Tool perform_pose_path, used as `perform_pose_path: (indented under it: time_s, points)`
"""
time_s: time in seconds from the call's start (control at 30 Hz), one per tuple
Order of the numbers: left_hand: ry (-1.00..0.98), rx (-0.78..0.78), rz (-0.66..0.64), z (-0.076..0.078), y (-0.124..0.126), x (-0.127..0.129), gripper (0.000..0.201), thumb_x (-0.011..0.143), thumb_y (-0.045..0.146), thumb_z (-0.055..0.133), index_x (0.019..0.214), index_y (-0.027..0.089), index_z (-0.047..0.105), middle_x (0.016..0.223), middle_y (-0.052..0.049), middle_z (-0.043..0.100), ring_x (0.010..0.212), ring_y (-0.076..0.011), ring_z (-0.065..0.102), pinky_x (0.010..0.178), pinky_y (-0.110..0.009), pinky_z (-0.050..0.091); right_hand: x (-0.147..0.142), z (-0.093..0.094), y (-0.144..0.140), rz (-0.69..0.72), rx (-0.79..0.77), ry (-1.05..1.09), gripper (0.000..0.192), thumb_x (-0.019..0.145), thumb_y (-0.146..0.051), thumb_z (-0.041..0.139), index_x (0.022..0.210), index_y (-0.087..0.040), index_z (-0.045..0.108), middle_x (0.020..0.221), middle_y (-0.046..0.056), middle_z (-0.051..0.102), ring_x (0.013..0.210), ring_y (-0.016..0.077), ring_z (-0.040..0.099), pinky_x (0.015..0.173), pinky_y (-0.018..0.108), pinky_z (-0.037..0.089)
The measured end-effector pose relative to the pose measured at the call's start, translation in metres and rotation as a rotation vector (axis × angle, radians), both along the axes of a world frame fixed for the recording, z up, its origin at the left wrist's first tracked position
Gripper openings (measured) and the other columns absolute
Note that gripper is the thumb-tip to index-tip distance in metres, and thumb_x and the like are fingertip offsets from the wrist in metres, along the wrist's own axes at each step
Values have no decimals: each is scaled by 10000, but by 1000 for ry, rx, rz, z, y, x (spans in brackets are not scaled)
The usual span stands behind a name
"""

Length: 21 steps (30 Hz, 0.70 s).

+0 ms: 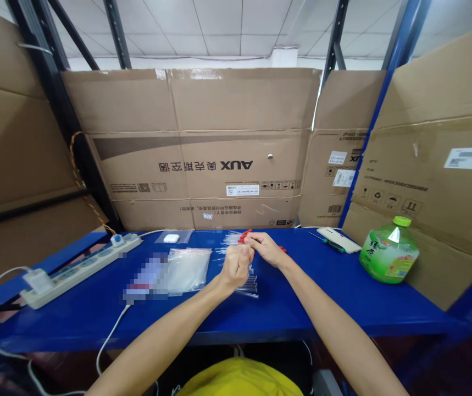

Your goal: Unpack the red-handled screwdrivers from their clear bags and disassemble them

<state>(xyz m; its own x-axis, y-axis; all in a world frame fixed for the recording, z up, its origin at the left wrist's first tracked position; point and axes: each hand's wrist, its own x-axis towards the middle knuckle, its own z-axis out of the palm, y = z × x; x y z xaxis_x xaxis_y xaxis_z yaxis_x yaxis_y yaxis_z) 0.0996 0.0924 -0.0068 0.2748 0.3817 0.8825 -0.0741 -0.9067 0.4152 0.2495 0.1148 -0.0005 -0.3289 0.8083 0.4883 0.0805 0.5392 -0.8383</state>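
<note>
Head view: both bare hands are seen meeting at frame centre above a blue metal workbench top [301, 308]. The left hand [236, 267] is curled into a loose fist, knuckles toward the camera, closed around what appears to be thin clear plastic tubes [249, 286] that fan out below and to the right of it onto the bench; exact grip on them cannot be told. The right hand [265, 246] is pinched shut, fingertips touching the left hand's fingers, with small red plastic pieces [244, 237] showing just at its tips and another bit of red at its far side. More clear tubes are seen spread behind the hands, toward the cardboard. Just left of the hands a clear plastic zip bag [187, 269] lies flat, touching a blurred-out patch further left. A smaller clear bag holding a white earbud case [171, 238] lies above it, near the bench's back edge. At left of frame a white multi-socket power strip [79, 268] runs diagonally, a white adapter plugged in at its lower end, white cable trailing off the bench front. At right a green plastic bottle with lime cap [389, 252] lies tilted against brown cardboard. Between bottle and hands a white flat phone-like device [339, 239] lies beside a small green-handled screwdriver [329, 245]. A large brown AUX-printed cardboard sheet [203, 148], print upside down, fills the upper centre. A yellow garment is seen at bottom centre.
</note>
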Motion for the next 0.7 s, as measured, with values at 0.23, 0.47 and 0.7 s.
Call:
perform_pose_path:
  time_s: [0.23,0.47,0.7]
  points:
    - [47,127,-26,-4,4,1,533,1060,374,228,605,194,439,537,-9,468,511,-123,404,559,-297,351,0,9,-5,-13,23,-16,531,879,-644,590,620,-198,461,599,-41,412,580,115,349,568,254,300]
    - [130,245,-31,-5,5,1,486,1052,316,223,637,210,453,534,-24,491,535,-150,461,574,-313,399,0,11,-7,-21,-12,17,534,850,-660,612,619,-200,469,609,-32,422,584,119,352,555,252,302]
    - [210,304,26,-4,5,2,499,1053,315,199,613,225,416,539,-43,516,530,-156,448,572,-325,389,2,6,-2,-46,-35,47,520,839,-657,628,634,-192,523,634,-20,463,611,129,383,572,250,330]
